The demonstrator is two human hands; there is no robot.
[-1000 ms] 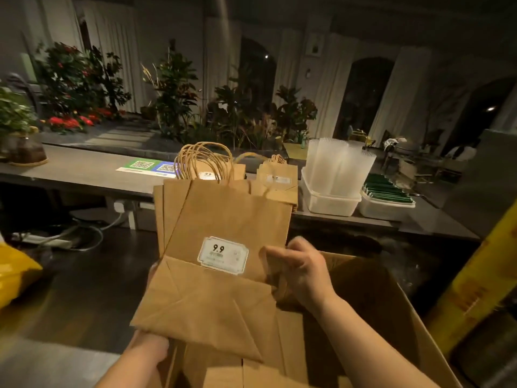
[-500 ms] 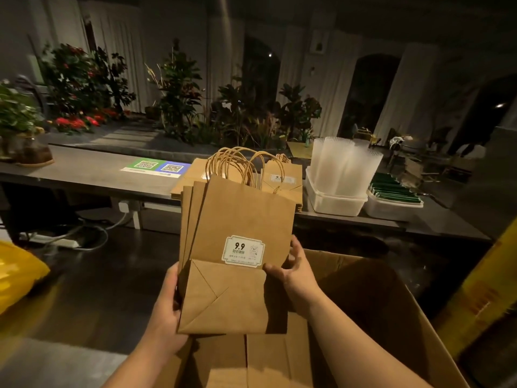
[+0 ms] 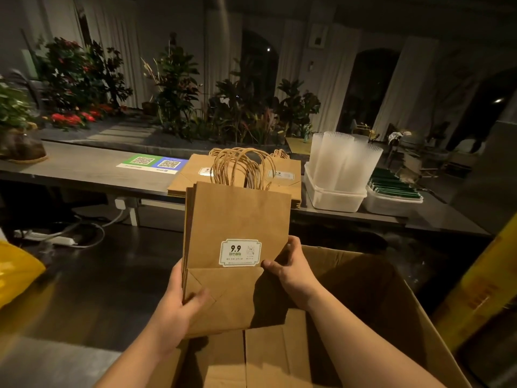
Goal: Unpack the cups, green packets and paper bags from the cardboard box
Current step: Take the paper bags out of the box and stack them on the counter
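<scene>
I hold a flat stack of brown paper bags (image 3: 237, 219) upright above the open cardboard box (image 3: 363, 298), handles up, a white "9.9" sticker facing me. My left hand (image 3: 181, 306) grips the stack's lower left edge, thumb on the front fold. My right hand (image 3: 291, 267) grips its right edge beside the sticker. More paper bags (image 3: 184, 177) lie flat on the grey counter (image 3: 84, 169) beyond. To their right stands a white tub of clear plastic cups (image 3: 344, 161), then a white tub of green packets (image 3: 394, 189).
QR code stickers (image 3: 152, 163) lie on the counter left of the bags. A potted plant (image 3: 16, 135) stands at the counter's far left, more plants behind. A power strip with cables (image 3: 56, 239) is on the dark floor, something yellow (image 3: 14, 273) at the left edge.
The stack of bags has risen out of the box and turned upright and further from me. My left hand now grips its lower left edge with the thumb in front.
</scene>
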